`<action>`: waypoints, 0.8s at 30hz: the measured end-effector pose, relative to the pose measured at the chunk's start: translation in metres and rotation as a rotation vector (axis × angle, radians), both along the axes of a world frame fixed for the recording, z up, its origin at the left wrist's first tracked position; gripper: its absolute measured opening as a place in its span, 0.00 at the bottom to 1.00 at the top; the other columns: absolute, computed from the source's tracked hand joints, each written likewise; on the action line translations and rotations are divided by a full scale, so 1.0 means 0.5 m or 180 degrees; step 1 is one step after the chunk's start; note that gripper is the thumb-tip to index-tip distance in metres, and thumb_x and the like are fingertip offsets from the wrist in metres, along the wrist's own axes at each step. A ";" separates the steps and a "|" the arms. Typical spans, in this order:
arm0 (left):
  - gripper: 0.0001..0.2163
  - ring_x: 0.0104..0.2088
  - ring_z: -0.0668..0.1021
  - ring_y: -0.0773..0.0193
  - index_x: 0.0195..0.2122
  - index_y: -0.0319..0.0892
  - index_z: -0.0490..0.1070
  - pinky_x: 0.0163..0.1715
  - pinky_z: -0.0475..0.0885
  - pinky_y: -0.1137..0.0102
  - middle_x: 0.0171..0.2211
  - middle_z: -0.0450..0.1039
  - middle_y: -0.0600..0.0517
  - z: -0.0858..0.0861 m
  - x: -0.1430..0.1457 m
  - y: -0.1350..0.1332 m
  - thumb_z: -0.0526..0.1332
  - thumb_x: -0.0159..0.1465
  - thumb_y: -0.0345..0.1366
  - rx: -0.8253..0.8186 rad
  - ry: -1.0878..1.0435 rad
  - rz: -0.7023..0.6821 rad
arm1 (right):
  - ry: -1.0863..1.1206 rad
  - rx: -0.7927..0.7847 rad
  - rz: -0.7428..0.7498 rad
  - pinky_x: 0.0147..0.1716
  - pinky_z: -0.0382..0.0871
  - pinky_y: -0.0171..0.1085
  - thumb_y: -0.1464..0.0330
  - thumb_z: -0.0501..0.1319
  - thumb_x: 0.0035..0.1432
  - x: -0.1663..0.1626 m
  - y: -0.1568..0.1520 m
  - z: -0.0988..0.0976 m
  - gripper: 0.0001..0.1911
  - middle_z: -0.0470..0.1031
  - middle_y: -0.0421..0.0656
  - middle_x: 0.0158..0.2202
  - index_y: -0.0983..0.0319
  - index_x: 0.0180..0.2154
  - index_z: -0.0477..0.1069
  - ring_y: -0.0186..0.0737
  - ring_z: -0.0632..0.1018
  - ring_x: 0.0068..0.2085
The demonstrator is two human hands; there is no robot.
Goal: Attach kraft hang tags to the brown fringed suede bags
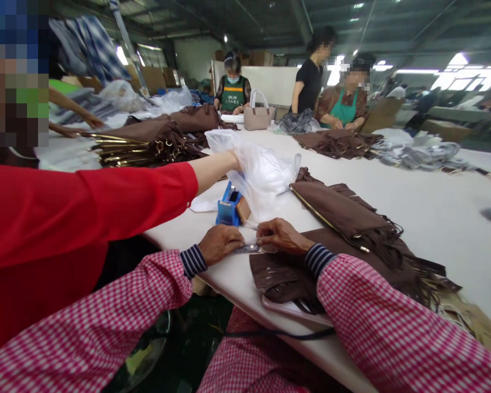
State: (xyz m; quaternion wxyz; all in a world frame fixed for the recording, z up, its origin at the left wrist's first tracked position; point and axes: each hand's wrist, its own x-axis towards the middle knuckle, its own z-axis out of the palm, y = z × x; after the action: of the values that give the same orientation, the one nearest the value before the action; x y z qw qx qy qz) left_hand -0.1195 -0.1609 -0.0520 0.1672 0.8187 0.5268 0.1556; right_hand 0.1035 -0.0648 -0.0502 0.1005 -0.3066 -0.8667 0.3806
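Observation:
My left hand (221,243) and my right hand (284,236) are close together over the table's near edge. Both pinch a small clear plastic packet (251,247) stretched between them; its shiny contents are too small to make out. By my right forearm lie brown fringed bags (339,210), the upper one with a gold zip along its edge. Just beyond my left hand stands a blue tape dispenser (228,207). Behind it is a heap of thin white plastic bags (265,169), where a co-worker's hand reaches in.
A co-worker's red sleeve (143,202) crosses from the left above my left arm. Piles of brown bags with gold zips (147,139) lie at the far left. Across the white table (433,218), several people work near a beige handbag (257,118) and grey plastic-wrapped pieces (421,150).

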 end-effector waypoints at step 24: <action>0.14 0.41 0.73 0.59 0.34 0.41 0.72 0.43 0.68 0.67 0.37 0.71 0.48 0.010 -0.011 -0.064 0.52 0.73 0.41 0.0354 0.0671 -0.0087 | -0.1013 0.3259 0.1954 0.34 0.61 0.41 0.73 0.53 0.72 0.052 -0.071 0.032 0.09 0.74 0.47 0.39 0.64 0.40 0.70 0.43 0.72 0.38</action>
State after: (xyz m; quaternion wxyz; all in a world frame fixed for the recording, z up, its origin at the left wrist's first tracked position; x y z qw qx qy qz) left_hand -0.1250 -0.1930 -0.0468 0.0673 0.8457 0.5207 0.0953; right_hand 0.1295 -0.1004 -0.0343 -0.0098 -0.0090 -0.9924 -0.1226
